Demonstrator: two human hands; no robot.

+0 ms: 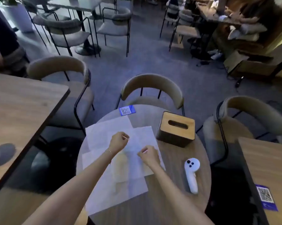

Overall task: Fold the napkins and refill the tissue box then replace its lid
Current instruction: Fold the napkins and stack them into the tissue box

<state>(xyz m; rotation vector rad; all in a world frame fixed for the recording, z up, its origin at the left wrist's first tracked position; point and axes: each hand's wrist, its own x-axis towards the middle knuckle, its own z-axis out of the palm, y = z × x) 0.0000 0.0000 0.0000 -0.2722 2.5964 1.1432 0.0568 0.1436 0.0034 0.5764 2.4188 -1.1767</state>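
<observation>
**A:** The fingers [126, 136] of the left hand [118, 142] are curled in, thumb against forefinger as in a pinch. The right hand [149, 155] is curled the same way. I cannot tell whether either pinch has paper in it or is just closed above the sheet.

**B:** Start with the big things, then. What carries it all?

**A:** A round wooden desk [171, 200]. Spread over its left and middle are the napkins [104, 135], several thin white sheets lying flat and overlapping, none folded yet. Both hands hover over the topmost napkin [143, 135], whose far edge runs left to right, away from the person.

**B:** And the tissue box?

**A:** The tissue box [176, 137] stands on the far right of the desk, just beside the right edge of that top sheet. Its wooden lid [177, 125] is on, and the slot shows no tissue. The right hand is the nearer one to it. A white handheld controller [192, 174] lies near the right forearm, long axis pointing roughly toward the person.

**B:** So what does the fold turn on?

**A:** I judge that the sheet's free far part lies ahead of both sets of fingertips, so a fold would bring it back toward the person. The left hand sits farther out than the right, so the hands are not level with that edge. The lid must come off before any refill.
</observation>
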